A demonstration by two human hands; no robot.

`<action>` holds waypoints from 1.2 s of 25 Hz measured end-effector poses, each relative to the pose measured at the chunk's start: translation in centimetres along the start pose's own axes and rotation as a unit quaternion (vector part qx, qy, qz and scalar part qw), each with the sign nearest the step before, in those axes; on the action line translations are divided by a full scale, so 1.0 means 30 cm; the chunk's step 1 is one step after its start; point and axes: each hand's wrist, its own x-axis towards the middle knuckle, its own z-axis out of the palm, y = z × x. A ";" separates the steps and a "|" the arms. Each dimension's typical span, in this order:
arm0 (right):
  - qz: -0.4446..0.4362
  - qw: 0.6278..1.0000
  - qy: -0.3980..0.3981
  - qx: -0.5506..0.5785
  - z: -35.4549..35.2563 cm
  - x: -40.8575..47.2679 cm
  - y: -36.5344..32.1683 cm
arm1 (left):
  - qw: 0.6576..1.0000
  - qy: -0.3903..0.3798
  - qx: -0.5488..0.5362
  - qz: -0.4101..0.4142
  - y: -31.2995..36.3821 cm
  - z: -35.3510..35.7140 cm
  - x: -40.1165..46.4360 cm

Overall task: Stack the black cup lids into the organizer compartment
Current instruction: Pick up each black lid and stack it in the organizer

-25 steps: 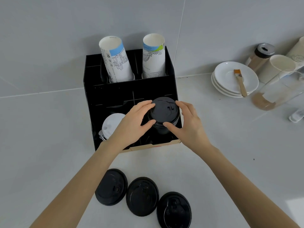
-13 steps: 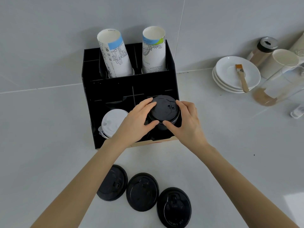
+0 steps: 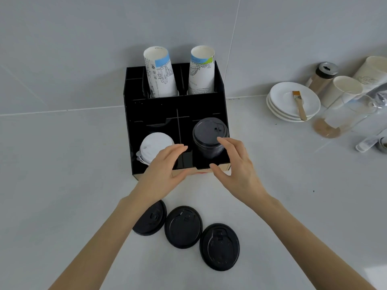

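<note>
- A stack of black lids stands in the front right compartment of the black organizer; the top lid is round, matte and domed, with a small sip tab near its far edge.
- The right hand is spread open just in front of that stack, thumb low by the organizer's pale front edge, and its index fingertip is at the rim of the top lid; whether it truly touches is hard to tell.
- The left hand is also open and holds nothing, fingers straight and close together, reaching over the divider between the two front compartments.
- Three loose black lids lie flat on the pale counter near the person: a left lid partly under the left forearm, a middle lid, and a right lid.
- A stack of white lids fills the front left compartment.
- Two tall stacks of printed paper cups rise from the back compartments.
- Off to the right are stacked white saucers with a small brush on top.
</note>
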 end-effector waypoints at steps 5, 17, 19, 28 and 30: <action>-0.012 0.997 -0.082 -0.002 0.053 -0.112 -0.026 | 1.000 0.012 -0.006 -0.026 -0.046 0.031 -0.158; -0.006 0.957 -0.277 -0.086 0.196 -0.281 0.003 | 0.990 -0.041 0.103 -0.082 -0.109 0.168 -0.388; -0.014 0.952 -0.292 -0.095 0.202 -0.282 0.010 | 0.986 -0.037 0.142 -0.085 -0.115 0.188 -0.405; -0.003 0.957 -0.284 -0.058 0.226 -0.288 0.028 | 0.973 -0.042 0.207 -0.093 -0.113 0.230 -0.416; -0.002 0.958 -0.281 -0.052 0.224 -0.291 0.021 | 0.972 -0.046 0.208 -0.096 -0.110 0.228 -0.416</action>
